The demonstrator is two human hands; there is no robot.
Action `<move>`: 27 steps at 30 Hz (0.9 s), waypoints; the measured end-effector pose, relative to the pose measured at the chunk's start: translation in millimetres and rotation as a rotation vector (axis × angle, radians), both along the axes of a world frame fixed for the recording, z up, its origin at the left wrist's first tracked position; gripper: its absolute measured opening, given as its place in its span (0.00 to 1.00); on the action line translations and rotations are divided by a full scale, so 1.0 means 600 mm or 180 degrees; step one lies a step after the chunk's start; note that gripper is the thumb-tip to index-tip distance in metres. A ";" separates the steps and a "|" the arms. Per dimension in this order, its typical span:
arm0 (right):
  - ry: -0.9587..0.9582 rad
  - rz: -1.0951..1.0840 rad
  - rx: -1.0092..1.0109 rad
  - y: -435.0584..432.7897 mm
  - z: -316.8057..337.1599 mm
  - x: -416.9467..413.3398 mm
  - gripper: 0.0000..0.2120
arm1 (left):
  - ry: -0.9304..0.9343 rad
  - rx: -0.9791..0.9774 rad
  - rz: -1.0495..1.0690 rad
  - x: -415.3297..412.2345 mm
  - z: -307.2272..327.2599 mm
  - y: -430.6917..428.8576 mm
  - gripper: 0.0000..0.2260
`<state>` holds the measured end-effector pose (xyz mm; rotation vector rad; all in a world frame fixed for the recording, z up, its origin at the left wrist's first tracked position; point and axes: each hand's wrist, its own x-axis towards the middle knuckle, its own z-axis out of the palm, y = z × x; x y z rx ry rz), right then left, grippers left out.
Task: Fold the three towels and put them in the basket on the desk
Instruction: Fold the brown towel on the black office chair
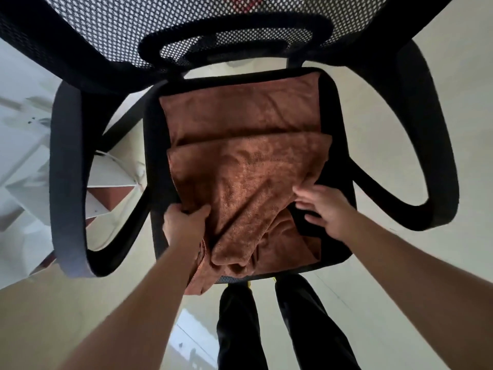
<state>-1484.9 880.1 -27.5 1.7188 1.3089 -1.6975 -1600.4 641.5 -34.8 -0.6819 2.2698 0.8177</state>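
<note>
Since only the head view is given, everything comes from looking straight down on a black office chair. Its seat (339,156) fills the middle of the frame and serves as the folding surface.

At the upper centre of the seat lies a rear towel (240,110), brown, flat and squared, close under the mesh backrest (128,30). Laid flat and out of the way like this, it looks already dealt with, though whether it is folded I cannot tell. Overlapping its near edge is a front towel (240,180), the same brown. It is smooth at the top and rucked into folds toward the lower centre, where cloth spills over the seat's front lip. Whether that bunched cloth is part of it or a third towel I cannot tell.

At centre left, the left hand (184,222) has its fingers (197,210) curled round the front towel's side edge, pinching it, probably to anchor or lift that side. At centre right, the right hand (328,209) is loose, its fingers (313,190) spread and grasping nothing, their blurred tips at the cloth's right edge. My judgement is that it is going for the matching edge so the towel can be pulled straight.

Neither the basket nor the worktop shows; blurred white shapes fill the left of the frame.
</note>
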 end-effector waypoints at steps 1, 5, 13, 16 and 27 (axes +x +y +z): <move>0.0028 0.0099 -0.0065 -0.018 -0.001 0.008 0.13 | 0.0029 0.0066 0.0092 0.015 -0.004 -0.006 0.14; 0.0235 -0.0222 -0.0096 -0.038 0.004 0.026 0.04 | -0.0136 0.0504 0.0792 0.021 0.003 -0.029 0.05; -0.0073 -0.1511 -0.0178 -0.004 0.016 -0.017 0.13 | -0.0633 0.0983 0.1145 -0.002 0.036 -0.046 0.05; -0.0414 -0.1443 0.0062 -0.029 0.008 -0.050 0.19 | -0.0598 0.0925 0.1263 -0.007 0.029 -0.051 0.04; 0.0402 -0.0772 0.0574 0.002 0.044 0.017 0.07 | -0.0629 0.1074 0.1228 0.002 0.024 -0.049 0.05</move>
